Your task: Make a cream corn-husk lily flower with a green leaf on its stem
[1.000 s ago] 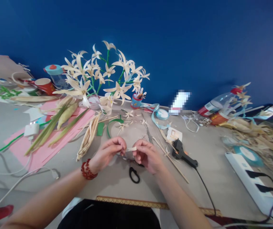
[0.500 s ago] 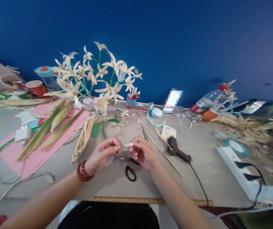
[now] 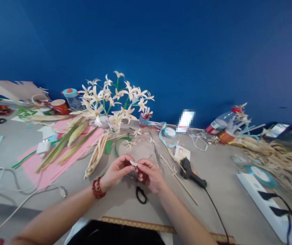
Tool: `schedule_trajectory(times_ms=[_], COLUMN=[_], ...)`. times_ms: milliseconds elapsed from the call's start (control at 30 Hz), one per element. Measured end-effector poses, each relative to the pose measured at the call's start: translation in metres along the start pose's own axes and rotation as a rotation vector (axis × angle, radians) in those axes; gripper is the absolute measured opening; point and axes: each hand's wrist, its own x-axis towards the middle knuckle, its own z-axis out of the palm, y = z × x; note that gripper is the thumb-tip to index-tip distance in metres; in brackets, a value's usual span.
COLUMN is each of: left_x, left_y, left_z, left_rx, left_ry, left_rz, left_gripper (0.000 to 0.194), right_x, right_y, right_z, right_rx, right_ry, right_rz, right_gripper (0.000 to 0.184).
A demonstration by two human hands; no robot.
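Centrally, pinches a small pale strip (image 3: 133, 163) between thumb and forefinger of the right hand (image 3: 152, 177), close against the curled fingers of the left hand (image 3: 117, 172); cannot tell whether gripped by the left fingertips too. Shows no visible join between strip and stem. Displays, beyond the left hand, many cream star-shaped flowers (image 3: 105, 98) already mounted on green stems. Includes, just beyond the fingertips, two loose blossoms (image 3: 129, 144) lying on the counter (image 3: 125, 209), apparently unmounted. Presents, left of the left hand, a bundle of dried husk strips (image 3: 96, 154) and, farther left, pink sheets (image 3: 33, 166) beneath green husks (image 3: 59, 148). Locates black-handled scissors (image 3: 141, 195) on the body side of the hands and a black glue gun (image 3: 191, 173) right of the right hand, both unheld. Gives no clear measure of work remaining on the pinched strip.
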Motion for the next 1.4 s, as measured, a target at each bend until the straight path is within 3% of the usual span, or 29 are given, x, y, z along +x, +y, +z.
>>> schedule_trajectory(times_ms=[267,433,533,667,733,833,967,1067,1200,1400], left_x=[0.001,0.004,0.005,0.014,0.032,0.077,0.145,0.18,0.203,0.214], left_y=[-0.004,0.001,0.016,0.044,0.054,0.054,0.029,0.009,-0.006,-0.011], left_z=[-0.005,-0.006,-0.004,-0.003,-0.001,0.005,0.022,0.034,0.041,0.031], left_rx=[0.009,-0.011,0.143,0.517,0.723,1.118,1.306,1.431,1.55,1.638], left_ry=[0.096,0.132,0.096,-0.028,-0.097,-0.207,-0.256,-0.306,-0.365,-0.376], left_rz=[0.018,-0.072,-0.135,-0.137,-0.089,-0.042,-0.068,-0.109,-0.161,-0.164], left_gripper=[0.016,0.016,0.016,0.017,0.017,0.015,0.01,0.016,0.034,0.033], right_x=[0.006,0.003,0.002,0.002,0.004,0.008,0.013,0.016,0.018,0.011], right_y=[0.008,0.004,0.0,0.005,0.013,0.023,0.025,0.024,0.025,0.022], right_z=[-0.003,-0.004,-0.004,-0.005,-0.005,-0.006,-0.011,-0.016,-0.019,-0.012], right_rx=[-0.06,-0.194,-0.289,-0.416,-0.468,-0.506,-0.678,-0.826,-0.92,-0.986], right_ry=[0.047,0.005,-0.011,-0.04,-0.047,-0.071,-0.044,0.009,0.045,0.027], right_rz=[-0.002,-0.04,-0.084,-0.107,-0.11,-0.102,-0.221,-0.338,-0.388,-0.412], right_gripper=[0.029,0.033,0.037,0.039,0.038,0.036,0.029,0.024,0.017,0.013])
